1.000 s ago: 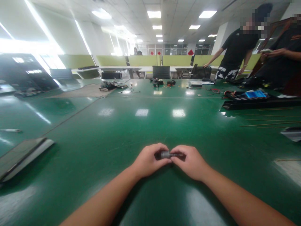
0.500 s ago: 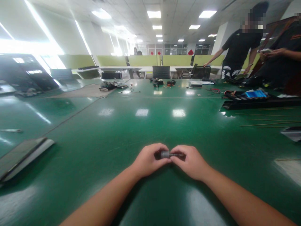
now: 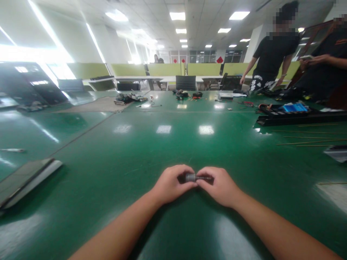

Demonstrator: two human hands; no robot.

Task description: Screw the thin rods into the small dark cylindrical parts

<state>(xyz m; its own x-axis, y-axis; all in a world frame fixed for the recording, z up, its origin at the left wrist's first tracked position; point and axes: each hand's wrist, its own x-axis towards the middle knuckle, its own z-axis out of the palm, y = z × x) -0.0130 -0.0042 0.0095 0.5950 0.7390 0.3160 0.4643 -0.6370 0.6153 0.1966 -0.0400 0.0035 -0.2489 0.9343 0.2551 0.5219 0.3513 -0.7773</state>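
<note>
Between my fingertips, close above or on the green table [image 3: 130, 144], lies a small metal part [image 3: 191, 177], a short grey cylinder with a thin dark rod pointing right. My left hand [image 3: 172, 186] is closed around the cylinder, thumb below and fingers above. My right hand [image 3: 221, 187] pinches near where the rod meets the cylinder, its fingertips almost touching those of the left. The rod runs into the hollow of the right hand. The cylinder's left end is partly hidden, and its exact kind cannot be made out.
A flat panel [image 3: 29, 180] lies at the left. To the right are thin rods [image 3: 311, 137] and a long black tray [image 3: 303, 119] with a blue item. Electronic parts [image 3: 130, 98] lie farther back. Two people [image 3: 275, 57] stand at the far right.
My hands and the metal part look unchanged. In the background, one person has shifted left, and that person's hand has come off the chair back.
</note>
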